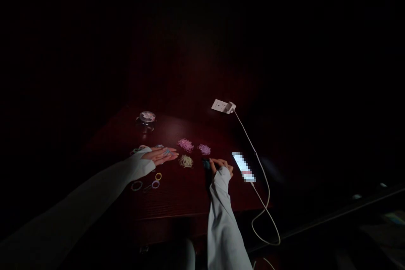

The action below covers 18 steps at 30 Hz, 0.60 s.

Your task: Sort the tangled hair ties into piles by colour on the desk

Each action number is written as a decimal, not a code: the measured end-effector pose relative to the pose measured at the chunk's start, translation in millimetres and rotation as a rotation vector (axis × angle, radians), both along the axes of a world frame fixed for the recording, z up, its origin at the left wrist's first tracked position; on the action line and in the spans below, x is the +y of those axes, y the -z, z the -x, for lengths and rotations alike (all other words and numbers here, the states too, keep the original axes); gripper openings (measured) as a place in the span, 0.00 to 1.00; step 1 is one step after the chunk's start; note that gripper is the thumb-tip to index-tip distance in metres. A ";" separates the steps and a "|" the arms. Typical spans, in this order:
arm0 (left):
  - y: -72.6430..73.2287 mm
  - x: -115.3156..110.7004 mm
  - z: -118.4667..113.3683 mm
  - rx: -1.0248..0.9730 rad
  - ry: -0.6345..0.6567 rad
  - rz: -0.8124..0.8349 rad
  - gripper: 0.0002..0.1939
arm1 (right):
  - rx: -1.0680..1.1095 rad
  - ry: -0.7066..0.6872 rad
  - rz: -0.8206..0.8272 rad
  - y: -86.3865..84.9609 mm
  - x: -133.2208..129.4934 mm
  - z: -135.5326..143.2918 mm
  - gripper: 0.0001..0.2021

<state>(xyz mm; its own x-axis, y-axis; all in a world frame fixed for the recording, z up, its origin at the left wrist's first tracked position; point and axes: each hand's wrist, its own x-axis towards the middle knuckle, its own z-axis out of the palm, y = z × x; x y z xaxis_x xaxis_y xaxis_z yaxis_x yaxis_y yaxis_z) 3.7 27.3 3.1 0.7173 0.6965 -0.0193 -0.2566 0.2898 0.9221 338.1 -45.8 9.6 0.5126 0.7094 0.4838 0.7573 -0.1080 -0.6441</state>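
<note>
Dark-teal pile of thin strands (206, 163) just left of curled right hand (222, 166), pinch unclear; flat left hand (161, 155) farther, pale-blue thin strips (168, 152) on it

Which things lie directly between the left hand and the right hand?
In the head view, a pale yellow pile lies nearer the left hand, and a dark teal pile lies beside the right hand.

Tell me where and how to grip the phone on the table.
Likely best: pinch the phone across its long edges near the middle, coming from above. It appears to lie flat with its lit face up, and the white cable leaves its near end, which is better left free.
</note>
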 end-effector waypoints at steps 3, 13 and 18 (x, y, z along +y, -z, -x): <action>15.6 -13.2 -9.9 -0.046 -0.011 -0.035 0.26 | 0.019 -0.018 0.023 -3.4 -0.4 3.8 0.18; 32.4 -43.5 -65.8 0.052 0.135 -0.049 0.34 | 0.051 -0.454 -0.169 -12.4 -33.1 43.1 0.16; 33.4 -47.9 -74.1 0.177 0.140 -0.096 0.34 | 0.004 -0.654 -0.095 -10.2 -41.9 56.6 0.08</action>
<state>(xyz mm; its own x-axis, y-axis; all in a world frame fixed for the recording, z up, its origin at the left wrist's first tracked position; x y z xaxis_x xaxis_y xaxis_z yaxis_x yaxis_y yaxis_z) 77.8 -20.6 -30.3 0.7982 0.5954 -0.0916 -0.0521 0.2198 0.9742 281.5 -87.7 19.8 -0.0079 0.8294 0.5587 0.6448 0.4312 -0.6311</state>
